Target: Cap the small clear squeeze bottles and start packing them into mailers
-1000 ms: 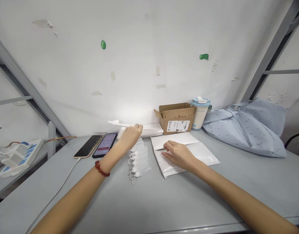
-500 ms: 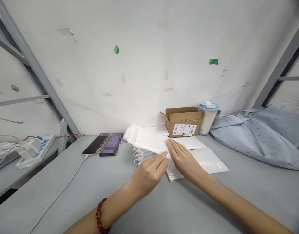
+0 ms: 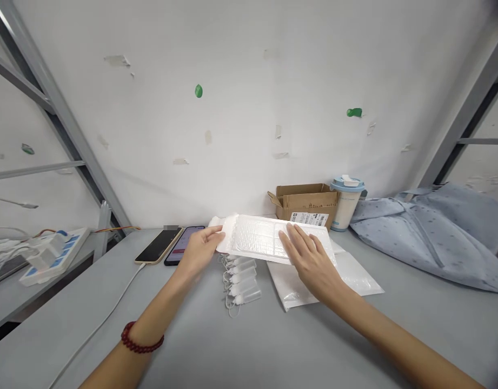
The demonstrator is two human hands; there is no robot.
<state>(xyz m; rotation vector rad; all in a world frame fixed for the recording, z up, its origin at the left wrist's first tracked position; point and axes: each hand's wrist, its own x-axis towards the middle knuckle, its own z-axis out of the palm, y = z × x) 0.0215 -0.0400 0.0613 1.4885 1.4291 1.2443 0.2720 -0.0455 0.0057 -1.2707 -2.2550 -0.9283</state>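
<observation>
I hold a white bubble mailer [image 3: 257, 240] flat above the grey table [image 3: 249, 346]. My left hand [image 3: 200, 249] grips its left end near the flap, fingers closed on it. My right hand [image 3: 311, 259] lies on its right part with fingers stretched flat. Below the mailer a row of several small clear packets with white pieces [image 3: 240, 278] lies on the table. More white mailers [image 3: 346, 275] lie under and to the right of my right hand.
Two phones [image 3: 167, 246] lie at the left, one on a white cable [image 3: 98, 324]. A brown cardboard box [image 3: 305, 202] and a blue-lidded cup [image 3: 346, 202] stand by the wall. Blue fabric [image 3: 435, 232] lies at the right. A power strip [image 3: 50, 251] sits far left.
My left hand reached to the mailer stack at the back, then brought one mailer forward. Now it holds the mailer's left end, and my right hand rests flat on it.
</observation>
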